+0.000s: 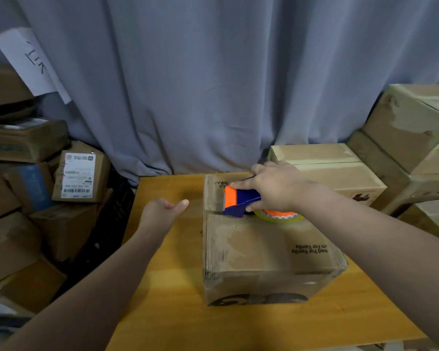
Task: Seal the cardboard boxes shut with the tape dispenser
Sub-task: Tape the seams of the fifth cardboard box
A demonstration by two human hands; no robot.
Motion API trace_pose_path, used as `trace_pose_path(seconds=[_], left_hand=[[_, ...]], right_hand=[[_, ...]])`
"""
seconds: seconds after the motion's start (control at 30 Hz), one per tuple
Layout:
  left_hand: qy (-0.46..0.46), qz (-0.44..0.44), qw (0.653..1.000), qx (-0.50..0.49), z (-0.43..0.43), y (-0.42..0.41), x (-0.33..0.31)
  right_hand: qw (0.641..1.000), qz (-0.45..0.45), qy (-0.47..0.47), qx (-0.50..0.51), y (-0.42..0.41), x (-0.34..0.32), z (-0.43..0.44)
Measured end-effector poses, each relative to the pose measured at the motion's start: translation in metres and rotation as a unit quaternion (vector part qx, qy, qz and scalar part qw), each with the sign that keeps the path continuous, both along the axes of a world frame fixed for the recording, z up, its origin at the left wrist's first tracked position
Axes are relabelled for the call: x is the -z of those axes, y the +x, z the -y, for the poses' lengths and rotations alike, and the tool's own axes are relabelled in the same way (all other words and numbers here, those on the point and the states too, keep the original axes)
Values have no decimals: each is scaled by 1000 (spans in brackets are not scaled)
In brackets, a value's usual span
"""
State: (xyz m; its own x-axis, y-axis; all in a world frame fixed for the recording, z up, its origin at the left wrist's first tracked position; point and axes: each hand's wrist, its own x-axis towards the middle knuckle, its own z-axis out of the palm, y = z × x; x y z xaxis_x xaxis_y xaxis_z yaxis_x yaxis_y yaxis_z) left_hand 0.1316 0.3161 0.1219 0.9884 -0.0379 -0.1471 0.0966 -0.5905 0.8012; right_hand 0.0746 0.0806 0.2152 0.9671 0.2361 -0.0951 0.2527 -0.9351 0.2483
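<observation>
Taping along the centre seam (254,218) of the cardboard box (264,249), low and right of centre in the frame, on the yellow bench (167,312). Right hand (276,188) clamped round the blue-and-orange tape dispenser (241,200), with the orange nose near the seam's left end and the tape roll (281,216) behind it to the right. Left hand (162,211) well apart from the right, hovering left of the box above the bench, fingers loosely curled, thumb out, holding nothing.

Probably best done so: set the left hand on the near flap to press both flaps level and stop the box sliding; keep the dispenser flat and centred over the gap; carry the strip over the edge onto the side wall before cutting; rub it down.

Readable: "For Family", printed upside down on the near flap, twice, with the leading words partly hidden. At middle left, a white shipping label (77,176) with barcodes, print too small to read. At upper left, a white sheet (28,62) with handwritten strokes, not legible.
</observation>
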Motion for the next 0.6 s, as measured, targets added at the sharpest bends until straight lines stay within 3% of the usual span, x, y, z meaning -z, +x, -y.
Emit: trace_pose_path(seconds=[0.23, 0.6], left_hand=[[-17, -56, 998, -14, 8, -5, 19], [60, -81, 993, 54, 23, -6, 34]], right_hand=[[1000, -27, -4, -2, 5, -2, -7], [999, -37, -9, 2, 7, -2, -7]])
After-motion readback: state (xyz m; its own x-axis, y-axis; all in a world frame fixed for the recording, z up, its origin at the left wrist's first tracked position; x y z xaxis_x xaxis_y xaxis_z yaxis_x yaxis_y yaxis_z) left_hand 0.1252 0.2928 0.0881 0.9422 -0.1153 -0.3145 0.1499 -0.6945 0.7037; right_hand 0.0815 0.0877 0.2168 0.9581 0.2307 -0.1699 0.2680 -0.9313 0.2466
